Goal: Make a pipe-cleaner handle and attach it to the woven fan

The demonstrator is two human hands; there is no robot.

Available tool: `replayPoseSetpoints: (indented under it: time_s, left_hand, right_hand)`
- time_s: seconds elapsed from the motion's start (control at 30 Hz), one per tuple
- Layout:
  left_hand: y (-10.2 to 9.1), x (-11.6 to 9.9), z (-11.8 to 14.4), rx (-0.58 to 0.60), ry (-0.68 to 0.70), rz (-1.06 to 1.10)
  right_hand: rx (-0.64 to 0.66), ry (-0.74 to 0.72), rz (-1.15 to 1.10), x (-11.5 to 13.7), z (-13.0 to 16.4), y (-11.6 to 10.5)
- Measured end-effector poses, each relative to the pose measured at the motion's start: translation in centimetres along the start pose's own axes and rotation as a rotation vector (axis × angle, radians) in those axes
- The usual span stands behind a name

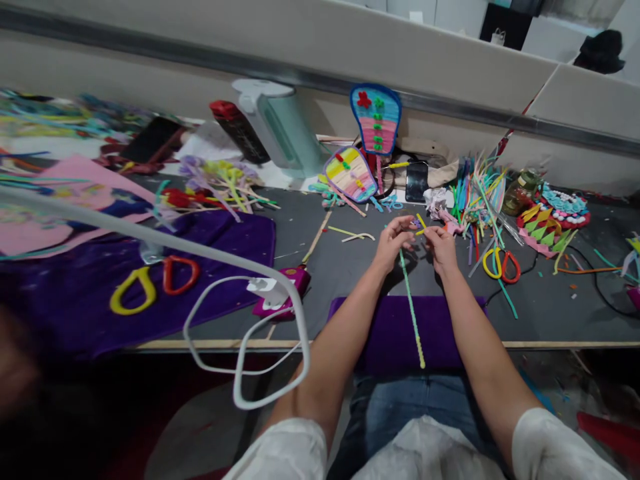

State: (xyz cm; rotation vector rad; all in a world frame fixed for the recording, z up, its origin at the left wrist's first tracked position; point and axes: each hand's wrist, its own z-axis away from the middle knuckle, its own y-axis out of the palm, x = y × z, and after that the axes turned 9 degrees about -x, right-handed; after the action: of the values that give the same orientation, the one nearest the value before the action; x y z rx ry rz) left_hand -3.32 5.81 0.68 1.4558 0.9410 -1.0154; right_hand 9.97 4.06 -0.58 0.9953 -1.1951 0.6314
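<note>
Close together above the grey table (545, 300), my two hands are working with fuzzy pipe cleaners. From my left hand (393, 243), fingers bent and pinching, hangs a long green pipe cleaner (411, 300) that turns yellow at its lower end. My right hand (440, 248) pinches a short yellow pipe cleaner (421, 224), which crosses the gap between the hands. A small purple bit shows at the left fingertips; how the pieces join is too small to tell. Below the hands, a purple cloth (395, 327) drapes over the table's front edge.
Yellow-and-red-handled scissors (501, 265) lie right, near a pipe-cleaner bundle (480, 193). Two decorated paddle shapes (377, 123) stand behind, beside a pale green jug (290, 127). At left, a white cable (200, 240) crosses above another purple cloth (240, 247); a blurred hand (17, 360) shows at the edge.
</note>
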Motion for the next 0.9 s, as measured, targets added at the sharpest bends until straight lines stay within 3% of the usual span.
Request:
replayPoseSetpoints:
  time_s: [0.2, 0.53, 0.77, 0.9]
  left_hand:
    - [0.0, 0.1, 0.0, 0.023, 0.049, 0.016]
    - [-0.6, 0.8, -0.8, -0.080, -0.060, 0.117]
    - [-0.8, 1.2, -0.7, -0.083, -0.136, 0.133]
    - [-0.9, 1.1, -0.8, -0.084, -0.220, 0.131]
  right_hand:
    - [-0.007, 0.033, -0.073, -0.3, 0.3, 0.4]
    - [0.046, -0.143, 0.089, 0.8, 0.5, -0.2]
    - [0.138, -0.229, 0.164, 0.7, 0.3, -0.5]
    - [0.280, -0.308, 0.222, 0.7, 0.2, -0.9]
